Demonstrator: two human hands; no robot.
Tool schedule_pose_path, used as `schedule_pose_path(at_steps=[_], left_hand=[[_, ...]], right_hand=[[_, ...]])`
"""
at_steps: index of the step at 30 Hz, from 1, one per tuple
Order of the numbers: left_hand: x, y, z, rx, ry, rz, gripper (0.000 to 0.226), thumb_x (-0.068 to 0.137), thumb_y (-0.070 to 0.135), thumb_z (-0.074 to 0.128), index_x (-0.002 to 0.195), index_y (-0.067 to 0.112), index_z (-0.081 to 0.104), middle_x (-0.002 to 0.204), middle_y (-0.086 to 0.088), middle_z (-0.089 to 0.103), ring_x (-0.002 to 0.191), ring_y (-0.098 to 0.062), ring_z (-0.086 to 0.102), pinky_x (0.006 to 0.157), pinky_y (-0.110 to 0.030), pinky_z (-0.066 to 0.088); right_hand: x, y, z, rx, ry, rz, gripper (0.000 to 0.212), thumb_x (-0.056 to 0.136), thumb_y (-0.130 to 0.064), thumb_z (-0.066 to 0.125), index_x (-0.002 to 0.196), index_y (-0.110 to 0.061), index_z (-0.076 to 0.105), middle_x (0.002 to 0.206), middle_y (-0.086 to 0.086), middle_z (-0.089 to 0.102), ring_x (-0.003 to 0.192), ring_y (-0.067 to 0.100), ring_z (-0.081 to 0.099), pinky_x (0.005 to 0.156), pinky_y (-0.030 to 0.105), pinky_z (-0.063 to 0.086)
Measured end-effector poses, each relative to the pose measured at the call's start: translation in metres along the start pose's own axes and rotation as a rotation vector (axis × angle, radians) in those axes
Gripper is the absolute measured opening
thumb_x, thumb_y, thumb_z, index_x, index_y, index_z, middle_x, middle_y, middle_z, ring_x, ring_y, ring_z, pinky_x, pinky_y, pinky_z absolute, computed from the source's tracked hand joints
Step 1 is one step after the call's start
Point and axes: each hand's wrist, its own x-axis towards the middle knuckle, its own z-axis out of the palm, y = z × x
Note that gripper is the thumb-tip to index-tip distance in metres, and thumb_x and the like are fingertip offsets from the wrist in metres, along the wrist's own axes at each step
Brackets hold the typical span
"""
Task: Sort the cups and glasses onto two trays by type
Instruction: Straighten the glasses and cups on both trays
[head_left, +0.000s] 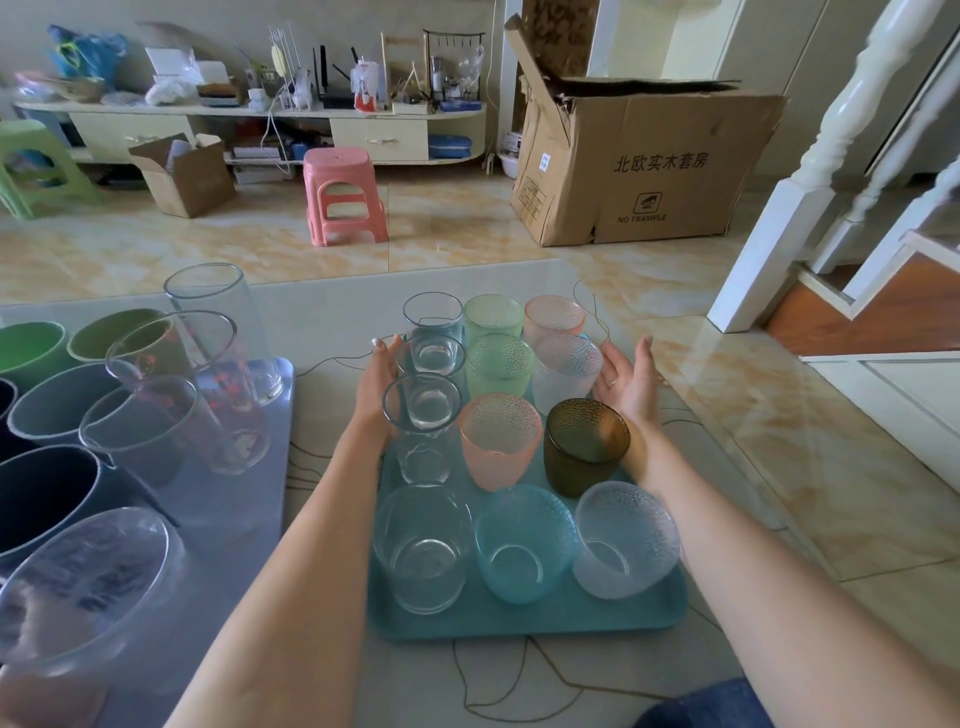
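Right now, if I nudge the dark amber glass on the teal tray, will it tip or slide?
The dark amber glass looks short and wide, so it should probably slide rather than tip. Its dimpled wall may give fair grip. The pink glass stands close beside it, so a leftward push would likely knock them together.

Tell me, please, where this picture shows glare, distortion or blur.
Head view: window glare on the glass tabletop at right; wide-angle bending tilts the tall clear glasses at left; the nearest clear cup at bottom left looks blurred.

Teal tray (524, 621), dimpled amber glass (584, 449)
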Motion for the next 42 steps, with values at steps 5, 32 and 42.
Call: schedule_pose_path(at_steps=[5, 32, 42], left_hand=[[0.004, -0.001, 0.000, 0.022, -0.003, 0.028, 0.057, 0.103, 0.045, 0.017, 0.124, 0.011, 0.058, 0.114, -0.011, 0.064, 0.104, -0.025, 0.060, 0.090, -0.036, 0.047], [-0.151, -0.006, -0.024, -0.024, 0.053, -0.006, 0.050, 0.105, 0.035, 0.019, 0.125, 0.008, 0.056, 0.132, -0.004, 0.054, 0.121, -0.018, 0.052, 0.099, -0.027, 0.038], [-0.214, 0.014, -0.024, 0.622, 0.051, 0.308, 0.037, 0.078, 0.042, 0.065, 0.074, 0.013, 0.042, 0.066, 0.004, 0.044, 0.061, -0.017, 0.038, 0.059, -0.031, 0.032]], right_hand=[[0.000, -0.001, -0.002, 0.025, 0.011, 0.001, 0.074, 0.095, -0.057, 0.012, 0.146, -0.004, 0.025, 0.153, 0.012, 0.028, 0.143, 0.023, 0.022, 0.120, 0.042, 0.011], [-0.138, -0.052, 0.001, -1.014, -0.040, -0.296, 0.024, 0.096, -0.025, 0.047, 0.109, -0.015, 0.064, 0.107, -0.005, 0.062, 0.096, 0.011, 0.055, 0.076, 0.021, 0.041], [-0.207, -0.038, -0.006, -1.318, 0.054, -0.564, 0.010, 0.083, -0.034, 0.064, 0.080, -0.025, 0.063, 0.092, -0.007, 0.052, 0.096, 0.012, 0.043, 0.068, 0.026, 0.035]])
